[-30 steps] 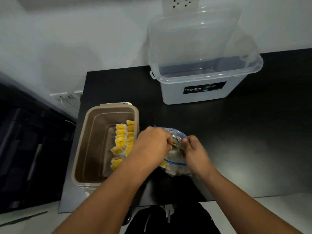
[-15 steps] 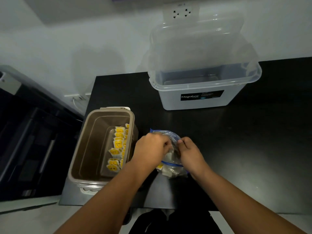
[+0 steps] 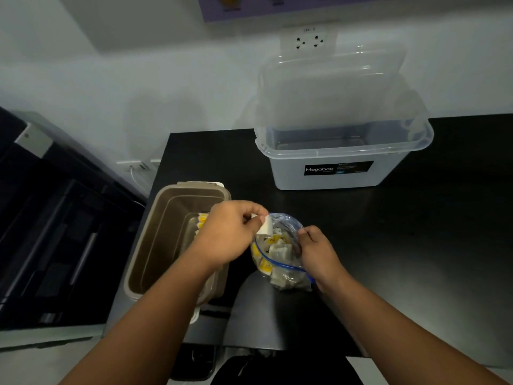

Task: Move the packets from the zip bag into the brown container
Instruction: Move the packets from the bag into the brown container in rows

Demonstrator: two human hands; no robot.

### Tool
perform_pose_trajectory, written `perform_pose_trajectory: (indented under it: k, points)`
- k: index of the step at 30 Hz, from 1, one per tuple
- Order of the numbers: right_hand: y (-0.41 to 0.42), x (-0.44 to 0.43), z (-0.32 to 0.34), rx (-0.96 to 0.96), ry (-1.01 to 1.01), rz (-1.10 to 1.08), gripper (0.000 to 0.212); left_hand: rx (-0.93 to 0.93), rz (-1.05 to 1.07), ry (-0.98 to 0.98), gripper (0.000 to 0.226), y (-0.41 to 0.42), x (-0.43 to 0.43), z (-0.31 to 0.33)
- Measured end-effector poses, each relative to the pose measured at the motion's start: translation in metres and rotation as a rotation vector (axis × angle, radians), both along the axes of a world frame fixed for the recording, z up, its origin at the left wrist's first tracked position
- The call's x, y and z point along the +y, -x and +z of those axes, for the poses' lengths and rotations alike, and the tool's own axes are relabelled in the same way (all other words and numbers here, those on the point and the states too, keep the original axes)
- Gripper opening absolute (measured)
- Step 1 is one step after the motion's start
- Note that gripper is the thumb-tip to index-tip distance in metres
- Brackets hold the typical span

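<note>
Spanning most of the view, the black counter carries a clear Megabox storage box at the back with its lid propped against the wall, and the brown container at the near left edge. Yellow-labelled packets stand along the container's right wall, partly hidden by the left forearm. Just to its right lies the zip bag, mouth open and facing up, with a good many packets inside. The right hand grips the bag's right rim with curled fingers, holding the mouth open. The left hand pinches a single white packet between thumb and fingertips, just above the bag's mouth. This looks like the lift-out step of one transfer among many, with the task well short of done. The next move calls for carrying that packet left over the container's rim and releasing it beside the others, while the right hand steadies the bag.
</note>
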State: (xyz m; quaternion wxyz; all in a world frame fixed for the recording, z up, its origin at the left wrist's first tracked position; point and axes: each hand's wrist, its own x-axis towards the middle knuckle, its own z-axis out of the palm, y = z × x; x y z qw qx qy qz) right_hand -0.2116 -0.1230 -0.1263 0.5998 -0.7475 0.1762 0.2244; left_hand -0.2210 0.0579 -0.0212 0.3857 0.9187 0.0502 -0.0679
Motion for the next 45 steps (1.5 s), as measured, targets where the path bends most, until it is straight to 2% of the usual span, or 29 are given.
perform_pose_trajectory:
  k: [4,6,8,11,13,22,30,38,45]
  points:
    - [0.002,0.002,0.003,0.034,-0.004,-0.016,0.023,0.068,-0.058,0.015,0.041,0.006,0.028,0.024]
    - [0.003,0.004,0.005,0.043,-0.006,-0.027,0.023,0.073,-0.075,-0.04,0.047,0.01,0.042,0.033]
    - [0.004,0.006,0.006,0.031,-0.018,-0.041,0.023,0.035,-0.057,-0.102,0.04,0.014,0.056,0.04]
    - [0.008,0.009,0.007,0.027,-0.015,-0.057,0.024,-0.029,-0.053,-0.223,0.016,0.02,0.076,0.047]
    - [0.01,0.011,0.006,0.022,-0.002,-0.069,0.024,-0.059,-0.134,-0.372,0.015,0.023,0.092,0.049]
    - [0.022,0.025,0.004,-0.005,-0.002,-0.143,0.022,0.283,-0.587,-0.636,0.019,0.032,0.135,0.027]
    - [0.03,0.031,-0.006,0.001,-0.006,-0.211,0.025,0.49,-0.725,-0.728,0.006,0.032,0.13,-0.015]
    - [0.039,0.037,-0.011,0.009,-0.053,-0.287,0.022,0.324,-0.758,-0.876,0.008,0.034,0.126,-0.044]
    - [0.04,0.041,-0.014,-0.024,-0.03,-0.263,0.025,0.339,-0.68,-0.931,0.007,0.033,0.126,-0.056]
